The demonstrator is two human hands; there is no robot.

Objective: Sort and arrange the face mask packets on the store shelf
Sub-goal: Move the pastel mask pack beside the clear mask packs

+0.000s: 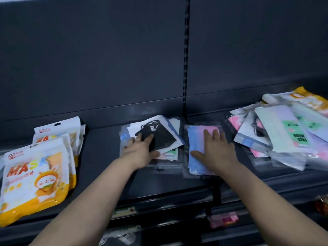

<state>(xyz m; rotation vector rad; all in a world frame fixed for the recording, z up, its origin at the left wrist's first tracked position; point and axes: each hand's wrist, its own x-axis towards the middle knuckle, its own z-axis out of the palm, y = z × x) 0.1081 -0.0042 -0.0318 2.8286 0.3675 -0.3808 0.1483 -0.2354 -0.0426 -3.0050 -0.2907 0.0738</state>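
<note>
On the dark shelf (99, 157), the black mask packet (158, 135) is pressed by the left hand (140, 151), and the blue-pink packet (200, 139) just beside it is covered by the flat right hand (216, 153). Orange cartoon packets (35, 181) are stacked at the left; a loose pile (284, 132) is seen at the right.

- At the dark metal shelf's (99, 157) left end, by the front edge: overlapping orange-and-white cartoon mask pouches (35, 181).
- Mid-shelf: clear packet with black mask (158, 135), atop a small stack.
- Just right: flat blue-pink mask packet stack (197, 139).
- Right end: loose heap of pastel mask packets (284, 128), overlapping.
</note>
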